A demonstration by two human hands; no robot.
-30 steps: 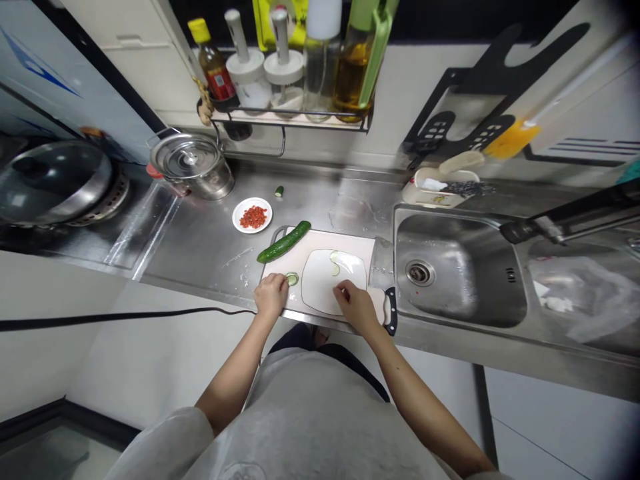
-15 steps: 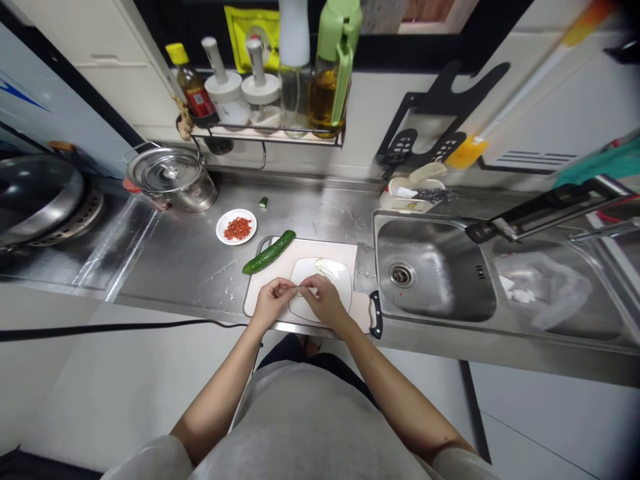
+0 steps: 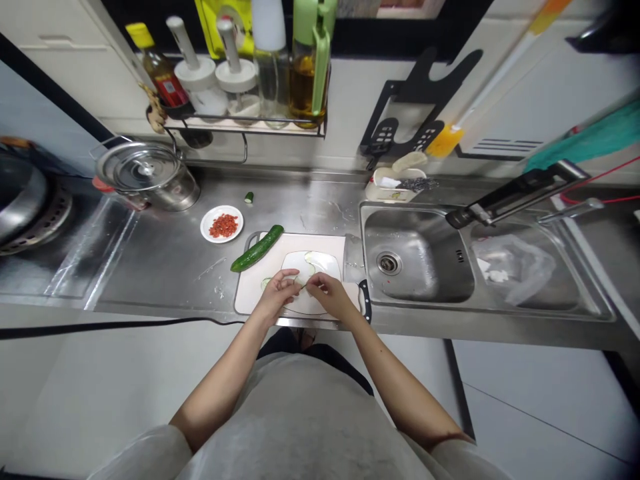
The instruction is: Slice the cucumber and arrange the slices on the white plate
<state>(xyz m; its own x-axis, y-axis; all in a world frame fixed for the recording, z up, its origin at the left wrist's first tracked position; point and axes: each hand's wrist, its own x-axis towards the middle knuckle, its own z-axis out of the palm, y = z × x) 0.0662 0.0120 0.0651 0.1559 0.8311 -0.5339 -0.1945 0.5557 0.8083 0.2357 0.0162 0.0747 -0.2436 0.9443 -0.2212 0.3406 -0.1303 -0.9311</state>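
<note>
With our left hand [image 3: 279, 293] and right hand [image 3: 327, 293] we are pinching a thin cucumber slice [image 3: 303, 287] between nearly closed fingertips, holding it over the white plate [image 3: 326, 264], right of the long cucumber [image 3: 257, 249].

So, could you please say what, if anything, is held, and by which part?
A cucumber slice, it seems, pinched at its edge by left hand and right hand.

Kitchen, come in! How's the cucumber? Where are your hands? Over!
Left hand and right hand pinching a thin slice above the plate. Cucumber on cutting board, untouched. Possible snag: black knife handle near right hand.
</note>
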